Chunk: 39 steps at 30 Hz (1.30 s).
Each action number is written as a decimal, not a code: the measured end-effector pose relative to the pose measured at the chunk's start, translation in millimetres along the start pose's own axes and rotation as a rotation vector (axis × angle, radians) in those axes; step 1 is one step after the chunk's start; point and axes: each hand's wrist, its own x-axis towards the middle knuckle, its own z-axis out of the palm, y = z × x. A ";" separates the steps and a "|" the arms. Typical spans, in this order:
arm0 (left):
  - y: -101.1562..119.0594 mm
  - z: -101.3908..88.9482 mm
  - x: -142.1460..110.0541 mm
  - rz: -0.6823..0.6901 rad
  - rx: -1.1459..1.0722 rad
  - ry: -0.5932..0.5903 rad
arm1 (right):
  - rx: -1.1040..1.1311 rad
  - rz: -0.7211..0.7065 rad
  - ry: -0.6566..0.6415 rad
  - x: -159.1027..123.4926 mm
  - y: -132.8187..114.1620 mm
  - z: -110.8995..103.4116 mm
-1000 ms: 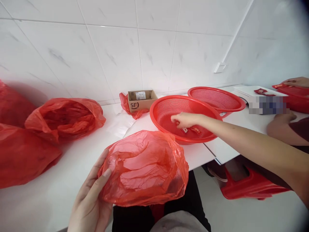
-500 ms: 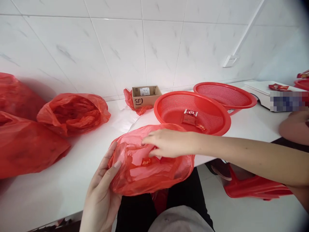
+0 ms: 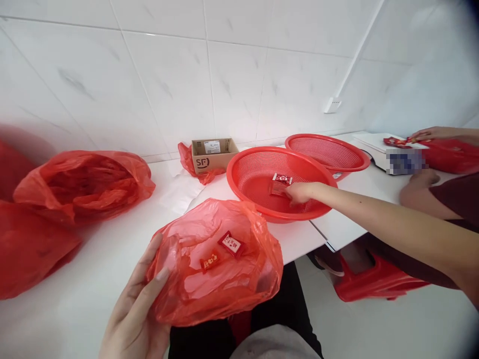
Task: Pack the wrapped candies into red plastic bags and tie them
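My left hand (image 3: 136, 299) grips the near-left rim of a red plastic bag (image 3: 217, 309), thumb inside and fingers outside. The bag's mouth is wide. Inside lie a dark red packet with a white label (image 3: 231, 244) and a small orange-red packet (image 3: 210, 261). My right hand (image 3: 301, 193) is down in a red mesh basket (image 3: 243, 192), its fingers curled beside a flat reddish packet (image 3: 277, 188). What the fingertips hold, if anything, is hidden. Another packet with a white label (image 3: 282, 178) lies just behind it.
A second red basket (image 3: 329, 149) stands behind the first. A cardboard box (image 3: 215, 154) sits near the wall. Large red bags (image 3: 101, 184) stand at left. At right, another person's hand (image 3: 430, 133) touches packets on a white scale (image 3: 374, 144). A red stool (image 3: 370, 284) is below.
My right hand has left the bag and gone into the basket. Both packets in the bag now show clearly. The view has shifted right, and another person's hand appears over the scale.
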 end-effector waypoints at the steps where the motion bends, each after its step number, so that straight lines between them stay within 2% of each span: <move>1: -0.3 0.5 0.5 -0.002 0.007 0.005 | 0.000 -0.001 -0.045 0.6 1.3 -1.0; 3: -0.3 2.7 0.7 -0.003 0.019 0.009 | -0.017 0.004 -0.104 4.1 4.4 -10.5; 4: 0.0 4.2 0.5 0.001 0.024 0.013 | -0.028 0.011 -0.093 7.6 6.8 -17.6; 8: 2.3 10.6 -2.0 0.031 0.035 0.013 | -0.068 0.066 0.083 31.1 19.2 -39.8; 10: 4.9 13.3 -4.1 0.011 0.024 0.013 | -0.058 0.073 0.103 43.4 23.3 -39.1; 15: 13.3 15.5 -9.6 -0.065 -0.002 0.046 | 0.028 -0.015 -0.017 59.5 25.7 -22.4; 20: 16.2 13.2 -10.2 -0.076 0.026 0.037 | 0.159 -0.066 -0.007 54.7 32.6 -38.4; 23: 16.5 15.1 -10.3 -0.068 0.051 0.019 | 0.204 -0.096 -0.029 45.1 26.8 -45.9; 27: 15.6 18.4 -9.7 -0.064 0.048 0.028 | 0.142 -0.071 -0.167 30.8 -0.6 -25.7; 30: 12.1 16.7 -7.2 -0.051 0.039 0.019 | 0.066 -0.024 -0.145 26.6 -17.1 -6.4; 32: 9.2 13.7 -5.4 -0.017 0.033 0.019 | 0.050 -0.026 -0.126 26.7 -18.6 -2.4; 35: 6.1 9.1 -4.9 0.018 0.024 0.037 | 0.074 -0.043 -0.126 26.3 -9.8 -11.7; 39: 5.4 7.3 -7.3 0.021 0.029 0.021 | 0.180 -0.105 -0.070 17.6 -2.1 -43.9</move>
